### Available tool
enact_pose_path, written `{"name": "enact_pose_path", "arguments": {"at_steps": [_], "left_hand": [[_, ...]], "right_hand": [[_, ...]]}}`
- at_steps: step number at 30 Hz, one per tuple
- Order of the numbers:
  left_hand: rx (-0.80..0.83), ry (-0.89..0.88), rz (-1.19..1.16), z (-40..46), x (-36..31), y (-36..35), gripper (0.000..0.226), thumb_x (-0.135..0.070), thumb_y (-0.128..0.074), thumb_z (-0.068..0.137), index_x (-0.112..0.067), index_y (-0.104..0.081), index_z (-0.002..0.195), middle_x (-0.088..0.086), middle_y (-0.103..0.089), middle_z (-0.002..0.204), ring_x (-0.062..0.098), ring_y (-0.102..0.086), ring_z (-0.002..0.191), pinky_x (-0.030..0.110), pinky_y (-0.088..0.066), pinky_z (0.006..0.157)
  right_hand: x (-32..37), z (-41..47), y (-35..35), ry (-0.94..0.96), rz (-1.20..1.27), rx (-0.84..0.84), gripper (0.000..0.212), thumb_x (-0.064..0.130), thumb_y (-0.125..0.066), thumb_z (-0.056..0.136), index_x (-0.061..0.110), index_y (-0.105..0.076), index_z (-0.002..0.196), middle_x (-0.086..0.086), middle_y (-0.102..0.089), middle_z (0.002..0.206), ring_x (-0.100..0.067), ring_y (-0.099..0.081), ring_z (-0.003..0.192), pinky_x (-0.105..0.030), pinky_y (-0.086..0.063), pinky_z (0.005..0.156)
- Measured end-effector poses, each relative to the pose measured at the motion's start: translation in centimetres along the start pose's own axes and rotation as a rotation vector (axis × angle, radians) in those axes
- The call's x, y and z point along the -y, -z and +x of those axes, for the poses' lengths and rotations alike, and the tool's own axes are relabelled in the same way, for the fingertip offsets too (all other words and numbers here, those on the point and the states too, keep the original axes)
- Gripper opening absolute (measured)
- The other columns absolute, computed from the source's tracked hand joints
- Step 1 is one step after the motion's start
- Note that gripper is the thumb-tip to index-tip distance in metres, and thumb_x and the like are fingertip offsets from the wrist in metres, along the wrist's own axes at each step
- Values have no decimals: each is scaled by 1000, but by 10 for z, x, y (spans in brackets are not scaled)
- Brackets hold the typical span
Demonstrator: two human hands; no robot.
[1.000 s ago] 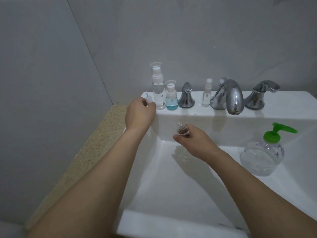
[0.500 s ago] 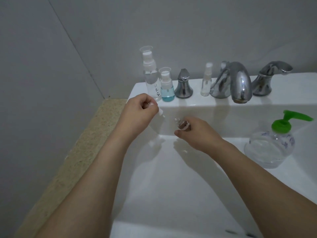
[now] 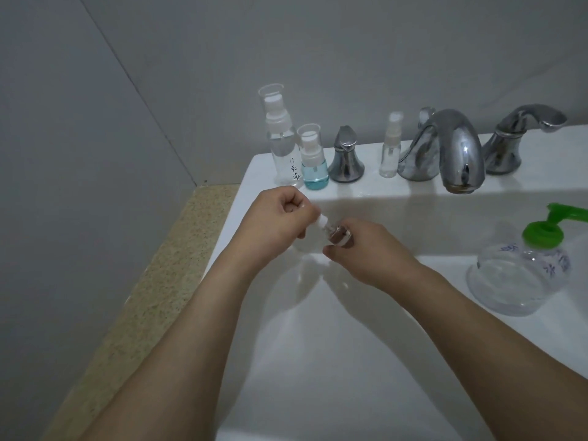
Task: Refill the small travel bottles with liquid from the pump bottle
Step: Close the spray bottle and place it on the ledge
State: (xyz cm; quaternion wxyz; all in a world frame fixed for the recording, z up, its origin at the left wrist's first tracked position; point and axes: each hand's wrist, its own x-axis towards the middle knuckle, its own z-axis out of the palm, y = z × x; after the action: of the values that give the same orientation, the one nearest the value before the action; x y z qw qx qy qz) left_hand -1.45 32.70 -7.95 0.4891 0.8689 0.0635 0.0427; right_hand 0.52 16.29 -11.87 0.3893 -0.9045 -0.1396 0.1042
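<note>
My right hand (image 3: 366,249) grips a tiny clear travel bottle (image 3: 337,238) over the sink basin. My left hand (image 3: 276,224) pinches a small white spray cap (image 3: 320,221) whose tip meets the bottle's neck. The round clear pump bottle (image 3: 518,275) with a green pump head (image 3: 550,232) stands on the sink's right side, untouched. On the back ledge stand a tall clear spray bottle (image 3: 281,144), a short bottle with blue liquid (image 3: 92,160) and a slim clear spray bottle (image 3: 389,148).
A chrome faucet spout (image 3: 458,151) with a handle (image 3: 345,159) on its left and another handle (image 3: 515,138) on its right lines the white sink's back ledge (image 3: 366,189). A speckled stone counter (image 3: 165,281) runs along the left, against grey walls.
My left hand left the back ledge with the white cap and carried it right and down to the small bottle in my right hand. The camera view tilted a little.
</note>
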Motion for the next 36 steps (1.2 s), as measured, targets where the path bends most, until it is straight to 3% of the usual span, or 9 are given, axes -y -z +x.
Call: {"name": "enact_pose_path", "arguments": {"at_steps": [5,10,13,16,19,25,30,36], "left_hand": [[28,-3,83,0,3,-2,30,-36,-72,93,-12,-63,78,-3,-57,53,4,-43,42,16,-33,45],[43,-22,60,2,5,-3,24,-30,-71,95,-14,-63,79,3,-51,63,7,-39,49,18,-32,46],[95,-28,82,3,5,-4,16,-22,-67,97,-16,-65,83,8,-55,72,11,-48,61,24,-37,54],[107,-13,80,2,4,-4,16,-22,-63,99,-11,-66,87,1,-61,69,2,-52,55,24,-40,57],[94,0,93,0,4,-5,26,-30,-60,101,-6,-66,91,-8,-62,60,5,-48,54,25,-40,58],[114,-16,111,0,4,-5,11,-21,-63,97,-15,-67,89,2,-67,76,6,-58,64,31,-45,66],[110,2,122,0,3,-4,18,-29,-64,97,-13,-68,90,-7,-67,63,8,-52,58,30,-44,64],[158,-12,91,-1,2,-4,9,-28,-66,89,-19,-67,88,-2,-66,77,7,-52,60,32,-45,66]], "right_hand": [[2,-1,0,29,-69,-2,11,31,-65,86,29,-56,90,1,-63,96,-22,-61,93,-30,-48,78],[3,-1,0,40,-91,-12,9,29,-63,85,24,-57,88,-1,-65,91,-25,-62,88,-32,-51,76],[2,0,-1,28,-94,-12,12,30,-64,85,22,-59,91,-2,-65,92,-25,-62,89,-34,-52,77],[2,1,-1,25,-97,-14,12,31,-64,85,22,-59,92,-1,-65,92,-24,-62,89,-32,-51,75],[3,1,-1,31,-91,-16,11,30,-64,85,22,-60,93,0,-64,90,-24,-62,87,-32,-51,74],[1,1,-2,30,-92,-13,11,30,-63,84,23,-60,91,0,-65,89,-23,-62,85,-32,-52,75],[1,1,-2,35,-101,-17,14,31,-63,84,22,-62,95,0,-65,90,-22,-62,86,-33,-52,75],[1,1,-2,35,-104,-17,15,30,-63,84,21,-62,96,0,-65,90,-23,-63,87,-33,-52,76]]}}
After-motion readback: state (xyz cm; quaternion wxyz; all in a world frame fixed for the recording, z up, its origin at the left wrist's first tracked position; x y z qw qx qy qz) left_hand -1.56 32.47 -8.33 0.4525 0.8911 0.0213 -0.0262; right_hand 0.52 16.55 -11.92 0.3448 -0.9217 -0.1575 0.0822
